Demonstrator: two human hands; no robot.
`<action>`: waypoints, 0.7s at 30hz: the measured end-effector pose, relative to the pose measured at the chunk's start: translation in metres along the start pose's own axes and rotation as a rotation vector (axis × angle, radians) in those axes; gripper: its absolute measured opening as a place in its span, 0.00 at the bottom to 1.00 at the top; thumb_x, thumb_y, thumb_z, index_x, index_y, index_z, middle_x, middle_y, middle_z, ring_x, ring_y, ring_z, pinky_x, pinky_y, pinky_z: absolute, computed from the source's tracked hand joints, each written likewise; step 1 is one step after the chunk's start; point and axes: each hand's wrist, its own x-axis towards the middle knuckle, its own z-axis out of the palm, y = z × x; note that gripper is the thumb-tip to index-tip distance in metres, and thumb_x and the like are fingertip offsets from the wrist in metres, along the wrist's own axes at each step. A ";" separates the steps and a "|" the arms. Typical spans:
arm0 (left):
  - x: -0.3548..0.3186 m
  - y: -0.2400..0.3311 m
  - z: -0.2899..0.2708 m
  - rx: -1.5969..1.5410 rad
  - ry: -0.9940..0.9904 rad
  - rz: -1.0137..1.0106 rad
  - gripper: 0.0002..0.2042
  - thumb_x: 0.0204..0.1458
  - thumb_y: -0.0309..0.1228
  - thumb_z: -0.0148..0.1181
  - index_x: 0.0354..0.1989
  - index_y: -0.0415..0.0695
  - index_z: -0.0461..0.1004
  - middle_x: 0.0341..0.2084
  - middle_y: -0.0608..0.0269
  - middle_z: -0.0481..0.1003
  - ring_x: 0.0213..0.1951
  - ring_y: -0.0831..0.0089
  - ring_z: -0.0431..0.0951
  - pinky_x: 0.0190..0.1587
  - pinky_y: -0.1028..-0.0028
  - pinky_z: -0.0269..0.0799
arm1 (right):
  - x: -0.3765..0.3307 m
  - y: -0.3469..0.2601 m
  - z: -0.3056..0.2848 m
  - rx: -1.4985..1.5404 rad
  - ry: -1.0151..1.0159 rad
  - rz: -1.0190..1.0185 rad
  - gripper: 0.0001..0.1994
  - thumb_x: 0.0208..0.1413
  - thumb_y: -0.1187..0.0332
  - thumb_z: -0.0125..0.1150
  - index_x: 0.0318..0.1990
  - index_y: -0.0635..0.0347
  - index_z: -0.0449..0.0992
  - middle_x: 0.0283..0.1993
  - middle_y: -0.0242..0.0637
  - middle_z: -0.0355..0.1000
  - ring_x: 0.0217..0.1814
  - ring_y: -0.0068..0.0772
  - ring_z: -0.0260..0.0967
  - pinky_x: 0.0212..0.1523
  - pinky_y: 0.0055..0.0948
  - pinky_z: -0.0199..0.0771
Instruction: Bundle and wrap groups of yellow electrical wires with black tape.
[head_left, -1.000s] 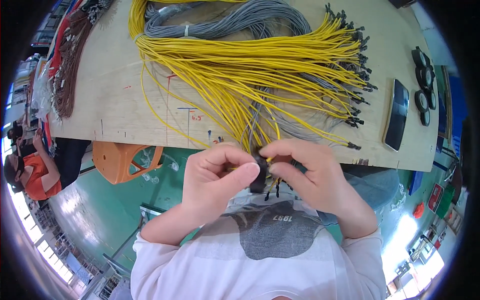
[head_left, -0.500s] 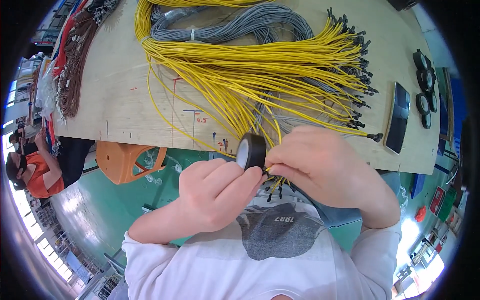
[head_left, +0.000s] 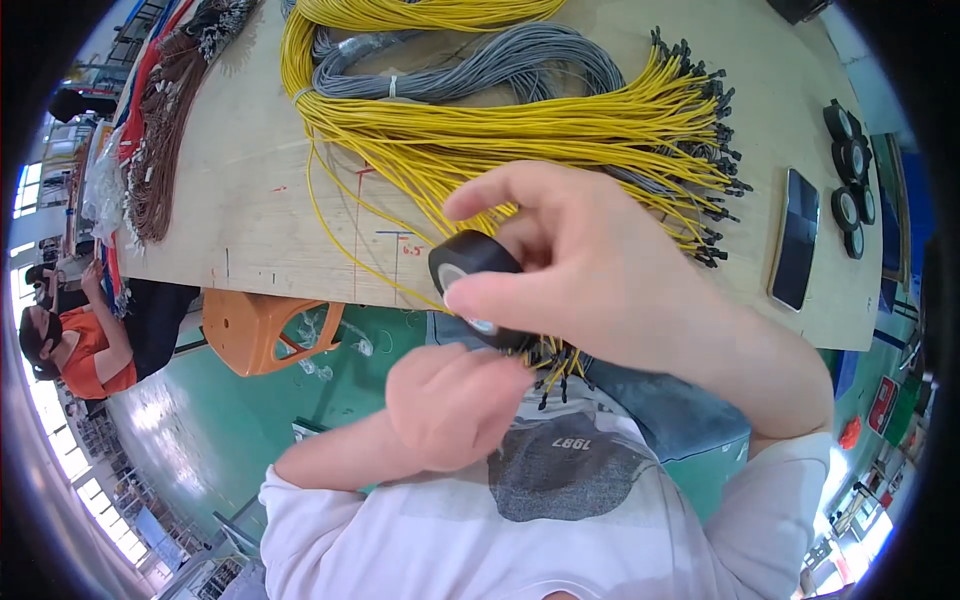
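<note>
A roll of black tape (head_left: 468, 246) hangs at the table's near edge. My right hand (head_left: 620, 270) has it between the thumb, laid across its side, and the curled fingers behind, while the index finger stretches out above. Lower and to the left, my left hand (head_left: 450, 405) is closed, its fingertips pinching at the bunched yellow cables just under the roll. Short yellow ends with black connectors (head_left: 560, 372) stick out beside those fingertips, over my shirt. The exact pinch point is partly hidden. From there the yellow cables (head_left: 480, 125) run back onto the table, partly behind my right hand.
Grey cables (head_left: 540, 45) lie bundled at the back of the wooden table (head_left: 260, 200). On the right are a phone (head_left: 795, 240) and several black tape rolls (head_left: 846, 207). Brown cables (head_left: 160, 150) lie far left. An orange stool (head_left: 250, 330) and a seated person (head_left: 95, 345) are left.
My right hand has left the cable ends and moved up and left onto the tape roll, which is now tilted. My left hand has dropped slightly. A yellow cable end near the phone is gone from there.
</note>
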 end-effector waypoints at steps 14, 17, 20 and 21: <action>0.020 0.006 0.042 -2.022 -0.311 -1.286 0.13 0.52 0.34 0.54 0.43 0.40 0.70 0.26 0.64 0.70 0.20 0.81 0.64 0.21 0.84 0.57 | -0.112 0.041 -0.009 0.033 0.314 0.077 0.19 0.49 0.69 0.57 0.46 0.69 0.60 0.25 0.36 0.72 0.29 0.23 0.66 0.35 0.21 0.63; 0.024 0.004 0.043 -1.759 -0.343 -1.204 0.12 0.51 0.35 0.54 0.39 0.40 0.72 0.21 0.69 0.68 0.19 0.83 0.61 0.21 0.85 0.55 | -0.095 0.043 -0.006 -0.397 0.315 0.079 0.16 0.48 0.71 0.56 0.45 0.65 0.64 0.22 0.42 0.69 0.23 0.32 0.67 0.26 0.24 0.64; 0.022 0.002 0.037 -1.701 -0.318 -1.168 0.10 0.52 0.34 0.54 0.36 0.40 0.74 0.19 0.72 0.66 0.20 0.85 0.61 0.22 0.86 0.54 | -0.083 0.046 -0.003 -0.440 0.298 0.033 0.14 0.48 0.71 0.55 0.44 0.60 0.67 0.20 0.39 0.69 0.22 0.37 0.68 0.26 0.27 0.66; 0.020 0.002 0.036 -1.709 -0.309 -1.125 0.10 0.53 0.33 0.53 0.36 0.39 0.75 0.21 0.73 0.65 0.21 0.86 0.61 0.23 0.86 0.55 | -0.083 0.039 -0.004 -0.417 0.267 0.096 0.13 0.48 0.71 0.55 0.43 0.58 0.69 0.20 0.38 0.68 0.22 0.41 0.68 0.26 0.30 0.66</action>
